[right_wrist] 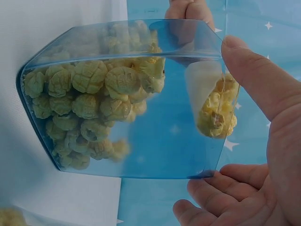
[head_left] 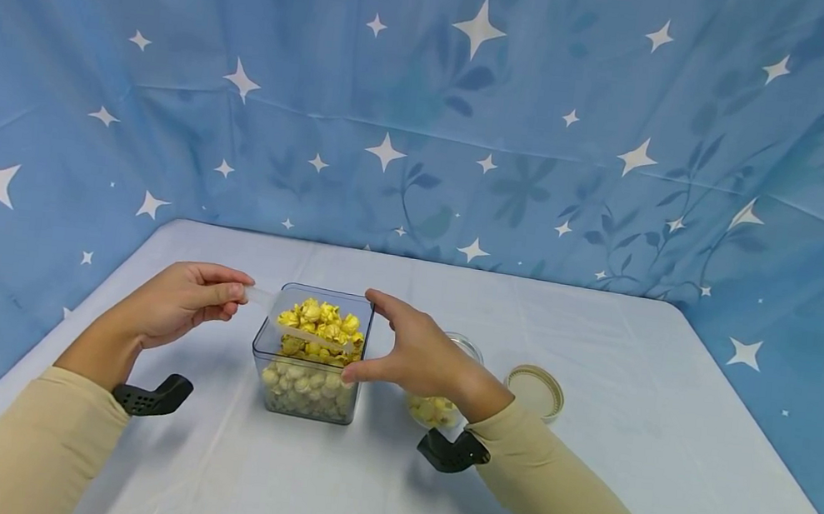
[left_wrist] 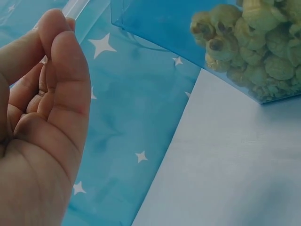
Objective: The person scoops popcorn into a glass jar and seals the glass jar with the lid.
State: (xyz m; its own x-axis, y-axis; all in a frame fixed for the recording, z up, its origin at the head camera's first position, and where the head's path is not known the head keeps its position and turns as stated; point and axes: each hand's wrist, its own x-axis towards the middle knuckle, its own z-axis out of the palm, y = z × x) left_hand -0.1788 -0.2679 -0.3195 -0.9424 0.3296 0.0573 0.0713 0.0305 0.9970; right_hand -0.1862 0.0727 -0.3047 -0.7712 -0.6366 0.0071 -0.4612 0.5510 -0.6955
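Observation:
A clear square container with a dark rim stands on the table, partly filled with popcorn. My left hand pinches the handle of a translucent white scoop between thumb and fingers, left of the container. In the right wrist view the scoop's head, loaded with popcorn, is near the container's opening, above the popcorn inside. Its exact depth is hard to tell. My right hand holds the container at its right side, thumb at the near corner of the rim and fingers at the far corner.
A clear round jar with some popcorn low in it stands right of the container, partly hidden by my right hand and wrist. A round beige lid lies farther right on the white-covered table. Blue star-patterned cloth hangs behind.

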